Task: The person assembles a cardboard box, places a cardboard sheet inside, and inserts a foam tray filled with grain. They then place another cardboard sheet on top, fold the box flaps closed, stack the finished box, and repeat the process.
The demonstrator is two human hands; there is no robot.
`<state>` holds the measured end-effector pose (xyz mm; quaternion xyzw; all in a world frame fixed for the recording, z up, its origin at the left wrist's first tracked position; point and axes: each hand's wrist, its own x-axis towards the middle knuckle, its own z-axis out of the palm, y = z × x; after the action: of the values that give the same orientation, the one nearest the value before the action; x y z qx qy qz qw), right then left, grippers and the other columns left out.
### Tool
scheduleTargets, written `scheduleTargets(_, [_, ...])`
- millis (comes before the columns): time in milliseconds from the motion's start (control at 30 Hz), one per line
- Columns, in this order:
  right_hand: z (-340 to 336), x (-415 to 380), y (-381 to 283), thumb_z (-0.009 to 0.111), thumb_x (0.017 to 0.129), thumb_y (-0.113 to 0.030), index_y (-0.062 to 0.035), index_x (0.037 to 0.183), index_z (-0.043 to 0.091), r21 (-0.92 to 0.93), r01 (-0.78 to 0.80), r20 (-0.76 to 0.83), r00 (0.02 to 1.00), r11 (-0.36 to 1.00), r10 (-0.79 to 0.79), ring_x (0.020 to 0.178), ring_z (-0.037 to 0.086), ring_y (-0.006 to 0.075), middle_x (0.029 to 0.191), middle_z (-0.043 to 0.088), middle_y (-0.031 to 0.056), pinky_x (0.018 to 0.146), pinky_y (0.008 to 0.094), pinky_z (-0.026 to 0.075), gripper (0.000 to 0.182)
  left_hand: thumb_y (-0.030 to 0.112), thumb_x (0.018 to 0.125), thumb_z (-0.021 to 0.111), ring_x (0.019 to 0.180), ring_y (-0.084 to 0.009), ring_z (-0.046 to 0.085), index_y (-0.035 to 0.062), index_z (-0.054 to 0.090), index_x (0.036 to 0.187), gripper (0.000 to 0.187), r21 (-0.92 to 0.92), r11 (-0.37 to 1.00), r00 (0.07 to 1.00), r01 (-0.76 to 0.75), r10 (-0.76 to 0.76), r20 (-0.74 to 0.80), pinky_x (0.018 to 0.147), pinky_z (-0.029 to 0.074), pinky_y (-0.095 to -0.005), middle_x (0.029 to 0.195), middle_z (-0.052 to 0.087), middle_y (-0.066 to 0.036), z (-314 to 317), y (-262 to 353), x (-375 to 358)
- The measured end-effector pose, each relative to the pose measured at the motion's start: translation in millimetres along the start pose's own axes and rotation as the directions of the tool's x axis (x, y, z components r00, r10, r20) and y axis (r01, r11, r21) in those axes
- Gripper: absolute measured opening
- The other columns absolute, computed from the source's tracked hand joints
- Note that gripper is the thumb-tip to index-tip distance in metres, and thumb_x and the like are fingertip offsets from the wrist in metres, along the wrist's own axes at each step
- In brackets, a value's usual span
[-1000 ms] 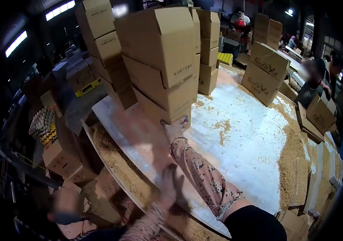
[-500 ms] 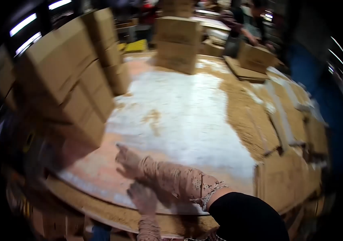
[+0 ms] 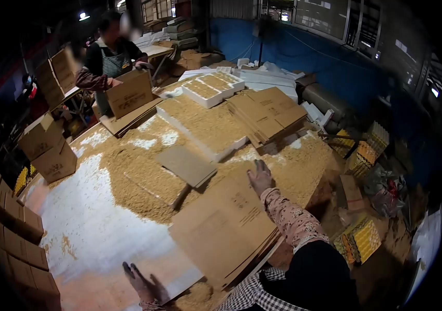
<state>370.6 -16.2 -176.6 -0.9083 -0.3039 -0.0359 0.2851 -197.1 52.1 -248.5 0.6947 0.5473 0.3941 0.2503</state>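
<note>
My right hand [image 3: 260,177], gloved with a floral sleeve, rests on the far edge of a stack of flattened cardboard boxes [image 3: 224,228] lying on the table in front of me. My left hand [image 3: 139,281], also gloved, lies flat with fingers apart on the white table top [image 3: 91,228] beside the stack's near corner. Neither hand visibly grips anything. Sawdust-like husk [image 3: 143,179] covers much of the table beyond the stack.
A loose cardboard sheet [image 3: 186,165] lies on the husk. Farther back lie more flattened boxes [image 3: 267,111] and white foam trays [image 3: 211,88]. A person in an apron [image 3: 108,57] handles a box [image 3: 130,93] at the far left. Assembled boxes [image 3: 47,147] stand left; egg trays [image 3: 359,239] right.
The view has swung right, from the stacked cartons to the flattened boxes. My right hand has moved from the bare table top onto the flat stack; my left now lies at the near edge.
</note>
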Motion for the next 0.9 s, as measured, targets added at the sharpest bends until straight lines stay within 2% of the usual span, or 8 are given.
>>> scheduleTargets(33, [18.8,38.7,65.5,0.051,0.088,-0.052,-0.0118,0.140,0.037,0.278,-0.091,-0.022,0.995,0.956,0.101,0.136,0.032,0.0267,0.145,0.036,0.0158,0.106,0.0388,0.032,0.067,0.019,0.099,0.045,0.135,-0.0251,0.033,-0.0015,0.028,0.143,0.051,-0.429,0.878,0.977,0.215,-0.201,0.077,0.109,0.029,-0.0350,0.148,0.031,-0.016,51.9,-12.2,9.2])
scheduleTargets(100, [125.5,142.1,227.6,0.053,0.088,-0.056,-0.0153,0.140,0.038,0.979,-0.128,0.144,0.986,-0.161,0.090,0.132,0.039,0.0261,0.143,0.039,0.0124,0.102,0.0385,0.035,0.067,0.021,0.098,0.048,0.133,-0.0236,0.035,-0.0022,0.027,0.143,0.054,-0.464,0.847,0.963,0.261,-0.262,0.064,0.108,0.031,-0.0351,0.146,0.033,-0.016,126.0,22.7,10.8])
scheduleTargets(167, [7.4,175.8,179.6,0.055,0.088,-0.054,-0.0172,0.140,0.038,0.812,-0.544,0.572,0.663,-0.214,0.483,0.123,0.047,0.0259,0.131,0.049,0.0107,0.098,0.0404,0.038,0.066,0.015,0.094,0.054,0.132,-0.0300,0.035,-0.0032,0.035,0.138,0.051,-0.263,0.942,0.978,0.207,-0.189,0.091,0.110,0.028,-0.0375,0.142,0.036,-0.020,184.0,126.1,21.2])
scheduleTargets(200, [58.5,218.6,235.9,0.060,0.085,-0.055,-0.0198,0.141,0.036,0.710,-0.566,0.676,0.714,-0.418,0.180,0.115,0.050,0.0266,0.125,0.052,0.0113,0.096,0.0438,0.040,0.070,0.014,0.093,0.056,0.131,-0.0318,0.035,-0.0029,0.036,0.138,0.052,-0.251,0.950,0.980,0.184,-0.159,0.119,0.110,0.028,-0.0381,0.143,0.035,-0.020,200.8,154.5,23.6])
scheduleTargets(367, [34.8,282.4,149.1,0.068,0.080,-0.049,-0.0024,0.142,0.027,0.901,-0.314,0.426,0.769,-0.300,0.477,0.131,0.031,0.0232,0.143,0.031,0.0103,0.105,0.0394,0.033,0.088,0.035,0.082,0.065,0.132,-0.0375,0.031,0.0042,0.037,0.139,0.070,0.579,0.801,0.948,-0.151,-0.049,0.314,0.110,0.022,-0.0533,0.145,0.032,-0.019,263.8,262.7,14.3])
scheduleTargets(600, [84.4,288.8,230.6,0.068,0.086,-0.023,-0.0031,0.128,0.050,0.981,0.077,0.036,0.829,-0.178,0.558,0.106,0.056,0.0177,0.120,0.057,0.0082,0.089,0.0333,0.046,0.050,0.043,0.079,0.056,0.141,-0.0404,0.015,0.0033,0.031,0.143,0.079,0.721,0.675,0.947,-0.156,-0.106,0.304,0.112,0.002,-0.0589,0.149,0.025,-0.022,305.6,300.1,-15.9])
scheduleTargets(733, [-52.1,206.3,311.5,0.074,0.079,-0.030,-0.0051,0.123,0.056,0.901,-0.296,0.409,0.824,-0.318,0.391,0.100,0.061,0.0264,0.113,0.062,0.0106,0.089,0.0362,0.049,0.054,0.042,0.079,0.057,0.141,-0.0388,0.015,0.0037,0.033,0.143,0.078,0.728,0.665,0.949,-0.166,-0.092,0.300,0.113,0.003,-0.0576,0.149,0.026,-0.021,305.8,298.2,-12.3])
scheduleTargets(900, [-118.5,125.2,426.2,0.061,0.090,-0.031,-0.0066,0.129,0.052,0.897,-0.437,0.440,0.866,-0.068,0.238,0.107,0.058,0.0224,0.122,0.059,0.0102,0.092,0.0352,0.048,0.047,0.040,0.078,0.062,0.139,-0.0398,0.016,0.0046,0.033,0.142,0.079,0.711,0.686,0.952,-0.156,-0.087,0.294,0.114,0.003,-0.0571,0.149,0.027,-0.021,305.4,272.2,-11.9])
